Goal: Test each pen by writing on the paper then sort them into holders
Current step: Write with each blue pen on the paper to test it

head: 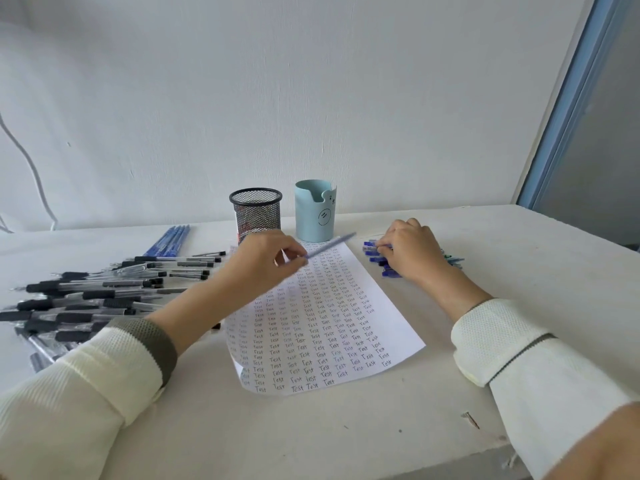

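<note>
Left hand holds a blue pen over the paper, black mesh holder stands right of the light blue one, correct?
Wrong side: the head view shows the black mesh holder left of the light blue plastic holder; the left hand does hold the blue pen over the white paper.

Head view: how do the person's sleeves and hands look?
The left hand and right hand are bare. The left cream-white knitted sleeve ends in a grey-brown ribbed cuff. The right cream-white textured sleeve has a folded-back cuff with a thin dark line.
</note>
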Tool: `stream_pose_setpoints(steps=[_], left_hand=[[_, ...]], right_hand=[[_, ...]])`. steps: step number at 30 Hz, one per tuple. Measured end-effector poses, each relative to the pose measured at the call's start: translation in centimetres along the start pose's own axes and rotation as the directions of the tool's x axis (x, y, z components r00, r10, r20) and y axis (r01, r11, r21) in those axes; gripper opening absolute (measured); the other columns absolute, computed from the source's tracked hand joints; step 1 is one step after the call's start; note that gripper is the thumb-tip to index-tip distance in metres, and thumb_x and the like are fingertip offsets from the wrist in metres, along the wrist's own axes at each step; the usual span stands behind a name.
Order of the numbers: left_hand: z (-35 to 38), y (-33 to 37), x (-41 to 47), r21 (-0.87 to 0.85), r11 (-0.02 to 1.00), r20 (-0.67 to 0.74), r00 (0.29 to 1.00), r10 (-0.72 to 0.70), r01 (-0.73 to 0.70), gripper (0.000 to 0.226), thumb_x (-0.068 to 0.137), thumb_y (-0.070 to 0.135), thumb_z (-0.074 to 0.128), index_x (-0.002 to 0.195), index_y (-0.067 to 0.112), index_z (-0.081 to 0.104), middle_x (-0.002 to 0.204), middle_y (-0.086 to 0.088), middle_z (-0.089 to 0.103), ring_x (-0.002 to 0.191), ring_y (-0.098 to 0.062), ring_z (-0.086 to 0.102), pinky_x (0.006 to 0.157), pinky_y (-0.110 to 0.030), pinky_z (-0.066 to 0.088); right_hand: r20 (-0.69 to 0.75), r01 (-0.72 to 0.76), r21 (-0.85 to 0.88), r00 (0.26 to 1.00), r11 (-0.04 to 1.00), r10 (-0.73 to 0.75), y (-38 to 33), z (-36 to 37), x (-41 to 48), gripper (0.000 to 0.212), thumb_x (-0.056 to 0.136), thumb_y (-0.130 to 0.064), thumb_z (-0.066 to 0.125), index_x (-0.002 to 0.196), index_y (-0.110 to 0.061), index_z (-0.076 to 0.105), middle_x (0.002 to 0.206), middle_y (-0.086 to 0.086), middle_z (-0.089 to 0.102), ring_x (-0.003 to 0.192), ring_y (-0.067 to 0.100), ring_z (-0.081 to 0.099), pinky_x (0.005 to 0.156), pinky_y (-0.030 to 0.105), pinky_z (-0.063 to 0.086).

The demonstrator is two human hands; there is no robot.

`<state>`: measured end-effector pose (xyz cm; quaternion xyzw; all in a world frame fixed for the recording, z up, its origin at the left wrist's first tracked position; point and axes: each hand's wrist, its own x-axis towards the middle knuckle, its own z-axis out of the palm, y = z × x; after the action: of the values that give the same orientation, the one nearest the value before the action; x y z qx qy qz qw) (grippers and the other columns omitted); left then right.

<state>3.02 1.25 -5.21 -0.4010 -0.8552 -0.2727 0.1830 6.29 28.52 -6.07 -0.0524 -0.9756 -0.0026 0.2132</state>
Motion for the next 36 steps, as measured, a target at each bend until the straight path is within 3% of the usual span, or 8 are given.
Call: stream_pose_setpoints(steps=[7, 11, 14, 20, 23, 26, 31, 36], left_hand=[[-3.6, -2.1, 1.2, -0.116, 0.986, -0.405, 0.901, -0.156, 0.119, 0.018, 0.088, 0.021, 0.072, 0.105, 0.017, 0.072, 0.092, 0.004, 0.067, 0.074, -0.001, 0.061, 0.068, -0.009, 0.051], [-6.0, -5.5, 1.3, -0.112, 0.97, -0.567, 0.788, -0.24, 0.215, 0.021, 0.089, 0.019, 0.072, 0.106, 0.009, 0.067, 0.094, 0.0, 0.066, 0.072, -0.015, 0.06, 0.065, -0.008, 0.045], [-6.5, -8.1, 0.3, -0.063, 0.907, -0.462, 0.793, -0.397, 0.417, 0.013, 0.088, 0.019, 0.072, 0.093, 0.011, 0.062, 0.093, -0.003, 0.068, 0.078, -0.023, 0.062, 0.072, -0.031, 0.047], [-5.1, -10.2, -0.7, 0.184, 0.767, -0.237, 0.785, -0.573, 0.615, 0.006, 0.088, 0.009, 0.071, 0.086, 0.006, 0.066, 0.093, -0.016, 0.069, 0.082, -0.031, 0.062, 0.069, -0.037, 0.048], [-4.9, -10.8, -0.5, 0.254, 0.725, -0.228, 0.768, -0.599, 0.64, 0.01, 0.09, 0.009, 0.068, 0.083, 0.003, 0.071, 0.087, -0.017, 0.069, 0.071, -0.03, 0.059, 0.06, -0.035, 0.045], [-4.7, -11.0, -0.6, 0.292, 0.704, -0.209, 0.762, -0.613, 0.647, 0.022, 0.094, 0.014, 0.065, 0.08, -0.001, 0.072, 0.076, -0.016, 0.066, 0.061, -0.026, 0.055, 0.055, -0.031, 0.041], [-4.7, -11.0, -0.9, 0.357, 0.693, -0.157, 0.772, -0.616, 0.626, 0.02, 0.095, 0.016, 0.062, 0.093, -0.001, 0.072, 0.087, -0.017, 0.069, 0.072, -0.029, 0.058, 0.059, -0.033, 0.042], [-4.7, -10.8, -1.0, 0.386, 0.676, -0.133, 0.763, -0.632, 0.628, 0.018, 0.093, 0.008, 0.05, 0.085, -0.004, 0.06, 0.062, -0.008, 0.049, 0.062, -0.024, 0.048, 0.048, -0.03, 0.033]], right_hand=[[-0.068, 0.017, 0.051, 0.998, 0.999, -0.014, -0.3, -0.1, -0.2, 0.021, 0.1, -0.024, 0.05, 0.109, -0.02, 0.068, 0.115, 0.003, 0.062, 0.11, 0.027, 0.049, 0.088, 0.035, 0.034], [-0.221, 0.118, 0.16, 0.972, 0.98, -0.081, -1.5, -0.7, -0.7, 0.02, 0.104, -0.021, 0.039, 0.113, -0.013, 0.055, 0.092, 0.004, 0.066, 0.087, 0.032, 0.055, 0.072, 0.038, 0.036], [-0.251, 0.194, 0.27, 0.96, 0.943, -0.126, -2.6, -1.4, -0.9, 0.023, 0.106, -0.023, 0.03, 0.119, -0.014, 0.047, 0.084, 0.002, 0.061, 0.073, 0.03, 0.055, 0.068, 0.038, 0.039], [-0.247, 0.235, 0.333, 0.956, 0.913, -0.156, -3.6, -1.5, -1.3, 0.02, 0.105, -0.037, 0.033, 0.115, -0.027, 0.047, 0.079, -0.007, 0.054, 0.079, 0.025, 0.052, 0.071, 0.037, 0.038], [-0.196, 0.2, 0.354, 0.971, 0.914, -0.137, -4.0, -1.7, -1.8, 0.034, 0.096, -0.054, 0.046, 0.11, -0.023, 0.05, 0.066, -0.01, 0.048, 0.069, 0.022, 0.05, 0.066, 0.032, 0.032], [-0.139, 0.152, 0.427, 0.985, 0.892, -0.101, -4.6, -2.3, -2.4, 0.049, 0.085, -0.068, 0.052, 0.107, -0.025, 0.046, 0.064, 0.007, 0.057, 0.062, 0.024, 0.056, 0.057, 0.027, 0.032], [-0.142, 0.146, 0.526, 0.986, 0.838, -0.083, -5.0, -2.1, -2.4, 0.037, 0.085, -0.058, 0.061, 0.098, -0.028, 0.042, 0.052, -0.005, 0.045, 0.05, 0.014, 0.042, 0.053, 0.025, 0.029], [-0.2, 0.228, 0.651, 0.972, 0.724, -0.126, -5.2, -2.2, -2.6, 0.038, 0.083, -0.047, 0.07, 0.101, -0.022, 0.048, 0.055, -0.006, 0.036, 0.053, 0.012, 0.034, 0.053, 0.018, 0.028]])
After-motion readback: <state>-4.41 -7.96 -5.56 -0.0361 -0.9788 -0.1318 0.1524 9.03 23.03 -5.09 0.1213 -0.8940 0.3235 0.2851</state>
